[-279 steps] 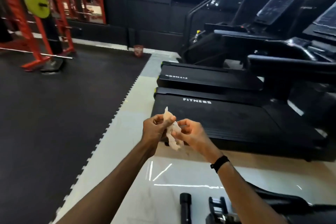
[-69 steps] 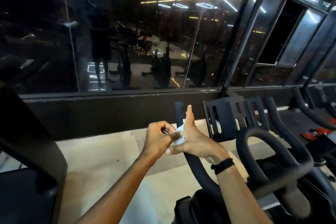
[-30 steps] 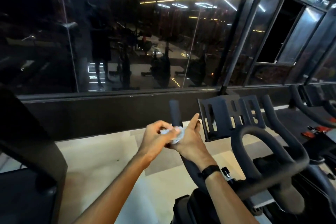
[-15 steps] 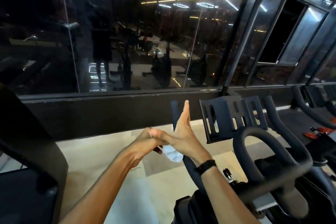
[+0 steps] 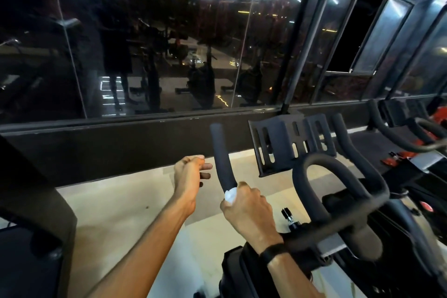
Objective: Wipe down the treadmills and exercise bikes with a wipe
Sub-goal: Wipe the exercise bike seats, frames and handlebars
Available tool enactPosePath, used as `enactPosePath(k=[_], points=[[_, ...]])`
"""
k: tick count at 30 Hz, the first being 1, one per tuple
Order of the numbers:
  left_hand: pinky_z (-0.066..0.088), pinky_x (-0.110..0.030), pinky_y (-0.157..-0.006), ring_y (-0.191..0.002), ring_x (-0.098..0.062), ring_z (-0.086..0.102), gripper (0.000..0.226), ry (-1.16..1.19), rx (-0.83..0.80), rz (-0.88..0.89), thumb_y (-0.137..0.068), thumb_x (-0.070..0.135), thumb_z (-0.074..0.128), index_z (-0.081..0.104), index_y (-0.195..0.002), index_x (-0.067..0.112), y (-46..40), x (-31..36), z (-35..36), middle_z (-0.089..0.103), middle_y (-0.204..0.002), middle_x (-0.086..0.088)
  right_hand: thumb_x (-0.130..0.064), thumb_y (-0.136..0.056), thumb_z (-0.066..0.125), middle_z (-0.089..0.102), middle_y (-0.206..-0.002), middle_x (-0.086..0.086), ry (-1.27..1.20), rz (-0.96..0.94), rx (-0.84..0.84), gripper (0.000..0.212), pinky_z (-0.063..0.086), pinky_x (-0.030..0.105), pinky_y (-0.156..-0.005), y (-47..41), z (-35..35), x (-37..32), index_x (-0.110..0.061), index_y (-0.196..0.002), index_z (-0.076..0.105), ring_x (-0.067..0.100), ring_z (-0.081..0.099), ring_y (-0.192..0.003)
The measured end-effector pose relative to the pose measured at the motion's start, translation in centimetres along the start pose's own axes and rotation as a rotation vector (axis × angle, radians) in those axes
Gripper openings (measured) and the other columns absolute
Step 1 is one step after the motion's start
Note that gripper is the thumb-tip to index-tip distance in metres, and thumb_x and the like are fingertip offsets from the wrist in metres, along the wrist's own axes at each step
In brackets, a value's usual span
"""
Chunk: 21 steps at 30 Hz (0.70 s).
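Gripping the bike's left handlebar (image 5: 221, 159) through a white wipe (image 5: 230, 194): right hand (image 5: 249, 210) (left hand (image 5: 189, 176) apparently loose, empty).

Both forearms are bare all the way up from the bottom edge, no sleeves showing anywhere. Only thing worn is a plain black band (image 5: 274, 252) wrapped snug around the right wrist, at about 5 o'clock in the view. Looks like a fitness tracker strap, but no screen or markings are visible on it. Left wrist has nothing on it.
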<state>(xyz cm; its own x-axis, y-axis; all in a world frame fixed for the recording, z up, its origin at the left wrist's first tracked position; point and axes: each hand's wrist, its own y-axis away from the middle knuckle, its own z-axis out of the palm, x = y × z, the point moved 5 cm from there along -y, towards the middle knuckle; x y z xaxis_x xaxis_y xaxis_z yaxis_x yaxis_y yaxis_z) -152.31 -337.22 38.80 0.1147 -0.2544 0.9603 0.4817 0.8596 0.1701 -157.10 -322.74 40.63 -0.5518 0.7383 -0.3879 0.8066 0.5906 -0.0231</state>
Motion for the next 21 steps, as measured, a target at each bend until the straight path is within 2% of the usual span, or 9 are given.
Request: enactPosePath(k=[2,6,8,10,12,14,17,19,21], points=[[0.047,-0.038,-0.076,-0.068,-0.021,0.064,0.012,0.000,-0.030,-0.009,-0.098,0.017,0.052,0.064,-0.098,0.014,0.4,-0.3,0.8,0.073,-0.080,-0.004,-0.046,-0.094,0.054,0.061,-0.119,0.005,0.033,-0.005,0.015,0.040,0.040,0.032,-0.085,1.4,-0.1,0.7,-0.019,-0.123,0.051,0.026,0.058,-0.110],[0.051,-0.038,-0.075,-0.060,-0.015,0.066,0.021,-0.021,-0.096,0.000,-0.101,0.025,0.050,0.065,-0.099,0.010,1.4,-0.6,1.5,0.072,-0.068,0.002,-0.051,-0.093,0.053,0.062,-0.124,0.002,0.086,0.000,0.052,0.046,0.041,0.033,-0.091,2.6,-0.2,1.5,-0.023,-0.128,0.045,0.024,0.059,-0.115],[0.051,-0.037,-0.075,-0.057,-0.011,0.067,0.024,-0.044,-0.095,0.013,-0.102,0.027,0.048,0.065,-0.098,0.011,1.8,-0.8,1.4,0.073,-0.066,0.004,-0.054,-0.092,0.058,0.055,-0.133,0.001,0.061,-0.028,0.097,0.068,0.041,0.035,-0.099,2.6,-0.1,1.5,-0.020,-0.143,0.028,0.022,0.054,-0.123],[0.051,-0.038,-0.076,-0.064,-0.015,0.068,0.027,-0.040,-0.061,0.016,-0.103,0.029,0.046,0.067,-0.100,0.012,2.0,-0.8,0.9,0.074,-0.072,0.001,-0.053,-0.089,0.066,0.043,-0.142,0.002,0.021,-0.093,0.133,0.099,0.038,0.035,-0.105,2.3,0.0,0.3,-0.016,-0.154,0.001,0.023,0.045,-0.131],[0.051,-0.039,-0.077,-0.073,-0.021,0.067,0.027,-0.017,-0.005,0.004,-0.102,0.029,0.047,0.068,-0.099,0.013,2.0,-0.8,0.3,0.074,-0.079,-0.002,-0.049,-0.088,0.070,0.044,-0.139,0.005,-0.023,-0.124,0.144,0.107,0.042,0.034,-0.099,1.4,0.4,-1.3,-0.014,-0.155,-0.006,0.026,0.049,-0.127],[0.050,-0.038,-0.071,-0.075,-0.025,0.065,0.022,0.023,0.043,-0.009,-0.101,0.027,0.050,0.064,-0.097,0.011,2.2,-0.9,0.0,0.074,-0.086,-0.007,-0.045,-0.091,0.067,0.055,-0.130,0.008,-0.017,-0.089,0.143,0.094,0.045,0.033,-0.089,0.0,0.8,-2.1,-0.009,-0.154,0.007,0.028,0.057,-0.117],[0.048,-0.033,-0.067,-0.074,-0.023,0.062,0.015,0.009,0.093,0.038,-0.102,0.026,0.049,0.058,-0.096,0.015,2.7,-0.9,0.3,0.071,-0.094,-0.009,-0.038,-0.095,0.062,0.061,-0.122,0.008,-0.032,-0.056,0.083,0.048,0.041,0.033,-0.083,-1.4,0.4,-1.9,-0.011,-0.129,0.042,0.030,0.060,-0.111],[0.049,-0.034,-0.071,-0.077,-0.021,0.062,0.011,-0.009,0.103,0.062,-0.102,0.027,0.049,0.055,-0.092,0.025,3.2,-1.2,0.9,0.068,-0.095,-0.004,-0.031,-0.096,0.060,0.061,-0.120,0.008,-0.031,-0.063,0.035,0.034,0.037,0.031,-0.079,-0.7,0.1,-0.7,-0.011,-0.122,0.050,0.029,0.059,-0.108],[0.050,-0.036,-0.077,-0.080,-0.020,0.060,0.011,0.008,0.097,0.054,-0.100,0.029,0.053,0.055,-0.090,0.026,3.6,-1.5,1.6,0.065,-0.092,0.000,-0.029,-0.095,0.058,0.062,-0.117,0.008,-0.025,-0.111,0.017,0.032,0.034,0.030,-0.076,0.6,-0.4,0.5,-0.012,-0.121,0.052,0.029,0.059,-0.108]])
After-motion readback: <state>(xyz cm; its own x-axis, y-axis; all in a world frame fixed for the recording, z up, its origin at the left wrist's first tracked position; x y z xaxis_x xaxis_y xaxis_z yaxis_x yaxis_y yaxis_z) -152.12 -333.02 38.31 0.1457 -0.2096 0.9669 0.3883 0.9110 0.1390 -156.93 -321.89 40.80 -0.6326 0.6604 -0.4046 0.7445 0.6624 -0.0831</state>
